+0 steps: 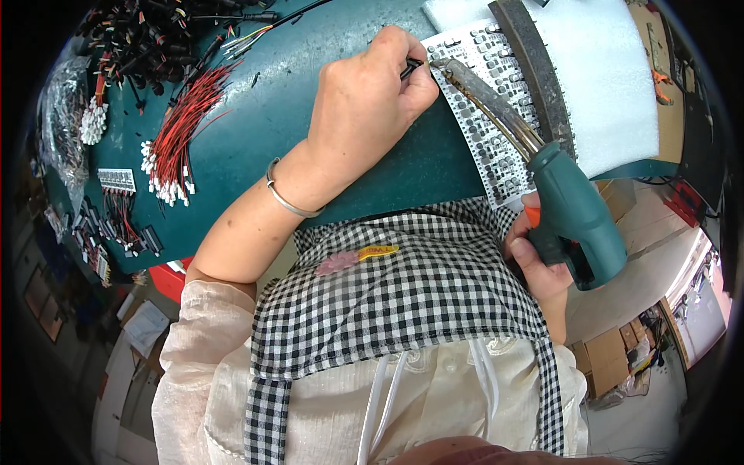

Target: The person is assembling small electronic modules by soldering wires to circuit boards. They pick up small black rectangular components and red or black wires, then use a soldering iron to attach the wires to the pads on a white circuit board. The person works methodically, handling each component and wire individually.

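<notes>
While the left hand [370, 101] pinches a black piece [411, 68] at twelve o'clock, the right hand [544, 271] grips a green soldering gun [580, 209] at three o'clock, circuit boards [488, 147] at one o'clock

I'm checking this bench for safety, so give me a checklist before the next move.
1. Soldering gun in right hand: ok, held.
2. Small dark piece in left hand: ok, pinched.
3. Metal bar on the circuit board: ok, lying across it.
4. Gun's tip well clear of left fingers: not ok, close by.
5. Tip's temperature: cannot tell.
</notes>
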`<state>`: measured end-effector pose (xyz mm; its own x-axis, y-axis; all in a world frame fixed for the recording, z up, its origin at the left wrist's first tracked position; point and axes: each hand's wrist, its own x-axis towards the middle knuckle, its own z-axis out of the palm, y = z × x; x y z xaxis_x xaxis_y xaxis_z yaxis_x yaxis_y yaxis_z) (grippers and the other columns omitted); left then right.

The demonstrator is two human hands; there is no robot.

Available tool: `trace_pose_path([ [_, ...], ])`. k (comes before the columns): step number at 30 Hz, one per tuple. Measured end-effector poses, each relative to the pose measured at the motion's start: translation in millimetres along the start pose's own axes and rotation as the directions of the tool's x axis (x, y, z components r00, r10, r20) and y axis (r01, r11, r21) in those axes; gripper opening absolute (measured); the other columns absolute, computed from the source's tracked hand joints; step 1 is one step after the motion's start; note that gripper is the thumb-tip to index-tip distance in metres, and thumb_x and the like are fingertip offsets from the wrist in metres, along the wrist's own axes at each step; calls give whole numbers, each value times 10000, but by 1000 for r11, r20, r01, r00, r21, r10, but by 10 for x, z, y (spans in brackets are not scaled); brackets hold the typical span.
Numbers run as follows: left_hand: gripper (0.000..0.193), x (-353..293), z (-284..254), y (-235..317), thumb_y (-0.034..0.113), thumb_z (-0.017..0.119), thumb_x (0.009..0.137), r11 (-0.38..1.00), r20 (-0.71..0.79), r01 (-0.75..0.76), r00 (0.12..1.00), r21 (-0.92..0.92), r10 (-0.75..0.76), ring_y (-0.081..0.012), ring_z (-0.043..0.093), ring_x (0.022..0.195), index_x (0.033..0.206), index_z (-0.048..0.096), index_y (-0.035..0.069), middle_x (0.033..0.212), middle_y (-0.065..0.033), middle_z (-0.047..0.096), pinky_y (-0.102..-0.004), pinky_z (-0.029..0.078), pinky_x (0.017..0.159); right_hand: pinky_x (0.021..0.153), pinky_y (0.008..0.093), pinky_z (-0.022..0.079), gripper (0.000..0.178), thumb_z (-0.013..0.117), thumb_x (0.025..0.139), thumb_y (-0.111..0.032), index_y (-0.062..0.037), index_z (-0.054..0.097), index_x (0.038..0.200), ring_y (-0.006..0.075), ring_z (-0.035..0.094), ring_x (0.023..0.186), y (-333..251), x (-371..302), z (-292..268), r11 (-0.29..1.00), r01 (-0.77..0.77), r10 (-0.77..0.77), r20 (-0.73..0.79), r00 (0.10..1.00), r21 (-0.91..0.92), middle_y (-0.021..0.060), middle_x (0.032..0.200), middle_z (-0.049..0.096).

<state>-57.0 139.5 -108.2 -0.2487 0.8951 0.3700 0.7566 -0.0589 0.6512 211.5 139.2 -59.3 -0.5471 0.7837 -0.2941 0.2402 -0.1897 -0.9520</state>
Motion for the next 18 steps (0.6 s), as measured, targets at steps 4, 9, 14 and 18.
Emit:
trace_pose_path([
  [4, 150, 6, 1, -1, 12, 698, 740, 1000, 9, 2, 1000, 1, -2, -116, 498, 441, 828, 579, 38, 510, -29, 493, -254, 415, 430, 672, 279, 470, 257, 674, 738, 67, -18, 613, 973, 150, 562, 723, -36, -9, 56, 999, -7, 10, -56, 998, 51, 44, 822, 608],
  [9, 157, 11, -13, -2, 35, 687, 726, 1000, 25, 8, 1000, 13, -8, -207, 583, 439, 842, 580, 37, 493, -56, 529, -321, 463, 429, 670, 277, 472, 262, 678, 744, 76, -17, 607, 978, 152, 565, 719, -15, -2, -4, 1000, 20, -20, 1, 1000, 10, 52, 820, 605],
  [14, 159, 1, -9, -7, 35, 687, 726, 999, 3, -1, 1000, -34, 1, -207, 585, 440, 843, 580, 37, 494, -56, 532, -319, 466, 430, 521, 257, 454, 262, 672, 783, 35, 7, 498, 976, 151, 540, 566, -73, 33, 45, 999, 32, -32, -7, 999, 40, 105, 724, 569],
  [18, 159, 7, -7, -22, 36, 688, 728, 999, -3, -18, 1000, -40, 18, -204, 582, 437, 845, 579, 34, 496, -56, 533, -318, 463, 427, 477, 269, 448, 378, 696, 785, -42, 42, 485, 1087, 160, 529, 529, -79, 30, 59, 994, 46, -39, -65, 997, 102, 102, 711, 557],
])
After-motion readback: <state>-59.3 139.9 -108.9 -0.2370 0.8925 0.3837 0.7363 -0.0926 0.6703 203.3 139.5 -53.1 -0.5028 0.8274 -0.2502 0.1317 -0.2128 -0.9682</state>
